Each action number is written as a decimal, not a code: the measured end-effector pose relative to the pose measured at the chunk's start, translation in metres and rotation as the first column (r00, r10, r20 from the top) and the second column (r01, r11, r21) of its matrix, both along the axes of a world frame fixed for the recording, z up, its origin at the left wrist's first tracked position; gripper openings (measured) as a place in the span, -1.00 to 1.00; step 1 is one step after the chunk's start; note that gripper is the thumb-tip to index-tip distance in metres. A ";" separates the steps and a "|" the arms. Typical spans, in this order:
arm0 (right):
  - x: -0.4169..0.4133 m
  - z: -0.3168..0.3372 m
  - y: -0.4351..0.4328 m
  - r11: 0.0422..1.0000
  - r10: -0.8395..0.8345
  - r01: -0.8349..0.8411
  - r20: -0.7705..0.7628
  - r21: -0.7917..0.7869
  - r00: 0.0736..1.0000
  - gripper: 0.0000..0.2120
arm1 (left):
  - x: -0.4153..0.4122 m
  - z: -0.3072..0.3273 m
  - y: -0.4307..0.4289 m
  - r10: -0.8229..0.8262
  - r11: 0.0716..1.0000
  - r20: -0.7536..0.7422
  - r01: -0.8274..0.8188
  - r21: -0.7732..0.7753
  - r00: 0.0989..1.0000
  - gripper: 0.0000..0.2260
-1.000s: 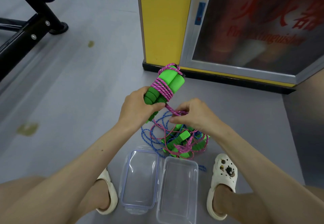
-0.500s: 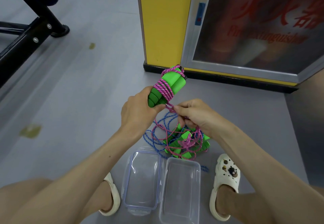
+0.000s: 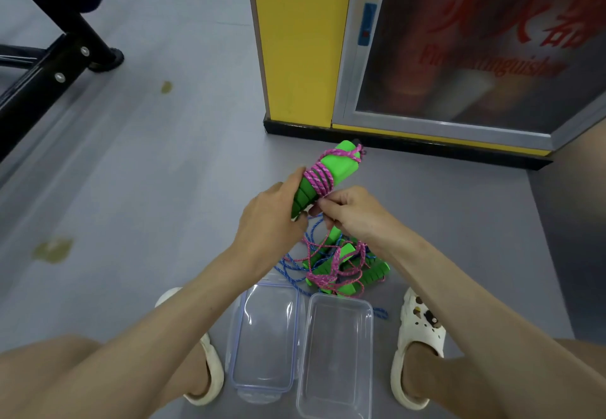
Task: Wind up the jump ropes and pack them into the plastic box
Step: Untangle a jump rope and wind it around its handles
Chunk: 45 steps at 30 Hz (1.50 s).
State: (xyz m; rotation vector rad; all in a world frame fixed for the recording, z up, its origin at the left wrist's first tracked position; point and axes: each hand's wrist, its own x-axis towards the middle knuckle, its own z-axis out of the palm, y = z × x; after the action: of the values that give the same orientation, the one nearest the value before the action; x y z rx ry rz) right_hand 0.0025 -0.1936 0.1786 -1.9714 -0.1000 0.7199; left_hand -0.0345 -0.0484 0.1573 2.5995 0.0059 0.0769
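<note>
the left hand (image 3: 265, 221) is curled round the lower end of a pair of green foam handles (image 3: 341, 166), which slant up and away from it, bound together by several turns of pink rope (image 3: 319, 179). the right hand (image 3: 355, 215) sits just beside it, touching, fingers bent in and pinching the loose pink strand right under those turns. directly beneath the right hand a tangled pile of jump ropes (image 3: 341, 267) lies on the grey floor (image 3: 164, 189), pink and blue cords snarled around more green handles. nearer the person than both hands, between the two white sandals (image 3: 416, 336), the clear plastic box (image 3: 334, 359) stands with nothing in it, its lid (image 3: 265, 336) lying flat just to its left, edges touching or nearly so. a blue cord runs from the pile past the box's far right corner. beyond the raised handles a yellow pillar (image 3: 301, 41) and a glass-fronted fire extinguisher cabinet (image 3: 475, 51) close off the far side, near the handle tips. far off to the left of the left hand stands a black gym frame (image 3: 49, 71), with bare floor and a few stains (image 3: 52, 249) between.
</note>
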 end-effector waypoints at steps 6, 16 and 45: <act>-0.002 0.003 -0.008 0.980 -0.025 0.062 -0.194 0.187 0.981 -0.87 | -0.002 0.002 0.003 -0.033 0.999 -0.024 0.032 -0.017 0.999 -0.28; -0.002 0.004 0.001 0.943 -0.087 0.175 -0.300 0.282 0.950 -0.78 | -0.010 0.005 -0.003 -0.024 0.856 0.230 -0.099 0.507 0.973 -0.17; -0.002 0.007 -0.003 0.931 -0.261 0.278 -0.099 0.238 0.960 -0.47 | -0.004 0.027 0.009 -0.305 0.254 -0.587 -0.530 -0.809 0.750 -0.56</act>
State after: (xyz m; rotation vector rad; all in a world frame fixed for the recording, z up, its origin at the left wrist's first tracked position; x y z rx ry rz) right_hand 0.0006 -0.1965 0.1853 -1.6764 0.1148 0.5614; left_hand -0.0386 -0.0396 0.1842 1.1593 0.4054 -0.6329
